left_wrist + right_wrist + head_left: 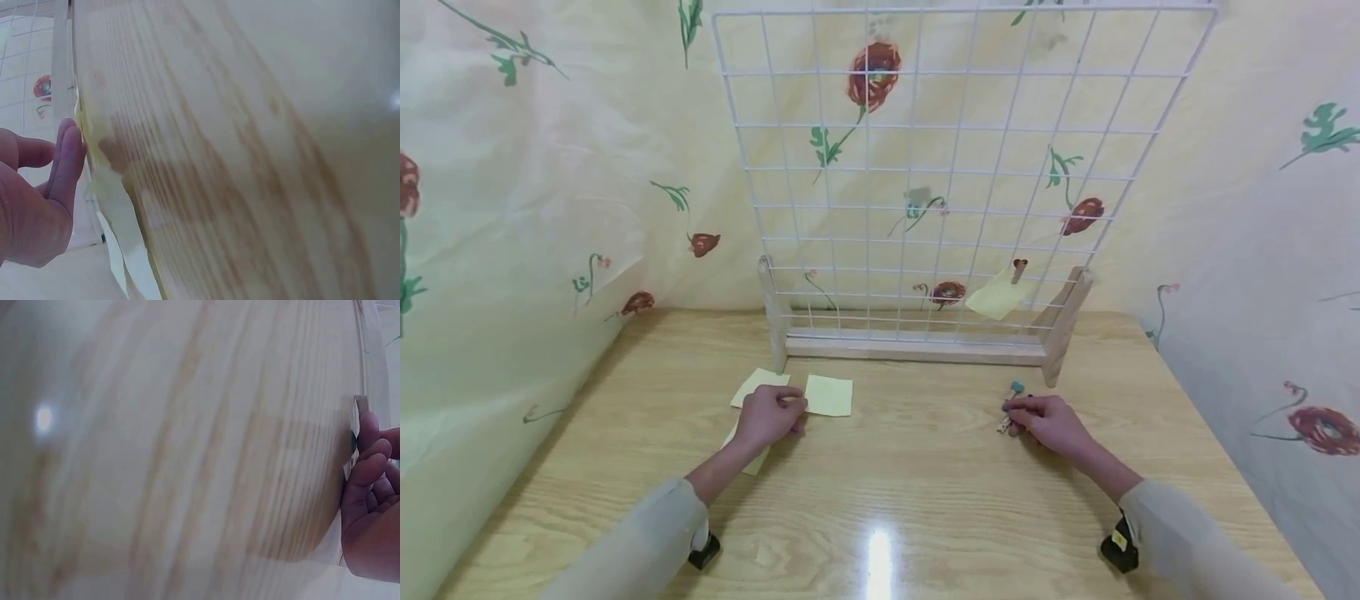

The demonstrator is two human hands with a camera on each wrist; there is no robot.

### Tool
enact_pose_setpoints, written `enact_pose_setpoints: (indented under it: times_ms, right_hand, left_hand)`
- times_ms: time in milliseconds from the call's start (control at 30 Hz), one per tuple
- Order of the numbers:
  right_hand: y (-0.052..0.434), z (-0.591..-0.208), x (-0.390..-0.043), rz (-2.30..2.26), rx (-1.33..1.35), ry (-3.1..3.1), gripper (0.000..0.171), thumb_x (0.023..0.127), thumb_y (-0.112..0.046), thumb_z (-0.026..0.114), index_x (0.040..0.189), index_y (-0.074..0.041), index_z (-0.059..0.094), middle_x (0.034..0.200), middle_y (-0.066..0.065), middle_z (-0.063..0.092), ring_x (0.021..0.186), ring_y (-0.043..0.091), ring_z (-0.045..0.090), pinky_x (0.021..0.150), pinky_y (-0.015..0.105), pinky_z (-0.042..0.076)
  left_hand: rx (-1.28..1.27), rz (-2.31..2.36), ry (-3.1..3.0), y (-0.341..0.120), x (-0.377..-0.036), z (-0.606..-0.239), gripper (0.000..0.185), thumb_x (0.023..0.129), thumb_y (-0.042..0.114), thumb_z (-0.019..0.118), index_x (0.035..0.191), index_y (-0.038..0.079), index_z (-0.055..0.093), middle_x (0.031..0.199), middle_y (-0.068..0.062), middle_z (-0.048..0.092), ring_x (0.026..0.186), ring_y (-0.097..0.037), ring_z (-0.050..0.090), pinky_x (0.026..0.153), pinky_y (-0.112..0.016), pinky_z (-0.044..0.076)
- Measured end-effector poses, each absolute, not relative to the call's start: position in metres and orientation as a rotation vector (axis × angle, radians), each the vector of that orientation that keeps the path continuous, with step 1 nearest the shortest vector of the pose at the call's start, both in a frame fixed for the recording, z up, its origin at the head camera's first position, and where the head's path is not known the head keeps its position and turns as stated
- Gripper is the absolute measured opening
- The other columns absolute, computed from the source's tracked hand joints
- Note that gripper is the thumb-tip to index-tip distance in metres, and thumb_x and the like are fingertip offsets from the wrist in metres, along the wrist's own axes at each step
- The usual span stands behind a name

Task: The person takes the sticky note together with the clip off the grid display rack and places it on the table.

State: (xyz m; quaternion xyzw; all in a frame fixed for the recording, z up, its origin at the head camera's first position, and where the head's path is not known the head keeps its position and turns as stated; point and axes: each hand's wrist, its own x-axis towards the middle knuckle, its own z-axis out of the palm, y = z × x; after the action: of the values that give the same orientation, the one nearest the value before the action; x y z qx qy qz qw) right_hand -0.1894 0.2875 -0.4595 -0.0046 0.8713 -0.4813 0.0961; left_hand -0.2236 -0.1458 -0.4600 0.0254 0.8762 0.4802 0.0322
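At centre frame, my left hand [769,417] rests curled on yellow notes [829,395] lying on the bench [910,475]; whether it grips one, I cannot tell. Right of centre, my right hand [1051,421] pinches small pegs [1009,407] below the wire grid [940,167].

Left hand [769,417] touches yellow notes [829,395] (right hand [1051,419] pinches clips [1011,408])

Yellow notes [829,395] lie flat; small pegs [1013,390] lie rightward.
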Motion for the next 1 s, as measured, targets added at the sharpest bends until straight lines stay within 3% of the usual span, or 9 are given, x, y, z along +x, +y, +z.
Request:
enact_pose_setpoints:
  times_ms: [233, 567, 1000]
  right_hand:
    - [0.286, -0.458, -0.188, -1.444, -0.030, 2.583, 0.032, 0.099, -0.009, 0.051, 0.122, 0.012, 0.058, 0.076, 0.006, 0.068, 0.050, 0.006, 0.043, 0.043, 0.019, 0.037]
    - [0.285, -0.464, -0.184, -1.520, -0.007, 2.557, 0.032, 0.099, -0.008, 0.051, 0.123, 0.013, 0.057, 0.078, 0.009, 0.071, 0.053, 0.005, 0.046, 0.046, 0.019, 0.040]
    - [0.290, -0.464, -0.176, -1.540, 0.001, 2.531, 0.035, 0.100, -0.012, 0.052, 0.128, 0.008, 0.056, 0.080, 0.008, 0.069, 0.057, 0.008, 0.045, 0.047, 0.019, 0.037]
  left_hand:
    - [0.121, 1.390, 2.799, -0.147, -0.218, -0.459, 0.028, 0.086, 0.011, 0.063, 0.109, -0.005, 0.069, 0.061, -0.005, 0.069, 0.051, -0.014, 0.066, 0.043, -0.023, 0.048]
    - [0.173, 1.459, 2.766, -0.149, -0.212, -0.450, 0.020, 0.088, 0.009, 0.063, 0.100, -0.004, 0.072, 0.067, -0.013, 0.070, 0.051, -0.020, 0.066, 0.042, -0.025, 0.053]
    - [0.217, 1.579, 2.689, -0.141, -0.207, -0.447, 0.021, 0.089, 0.009, 0.063, 0.101, -0.006, 0.070, 0.074, -0.016, 0.071, 0.053, -0.025, 0.067, 0.047, -0.027, 0.056]
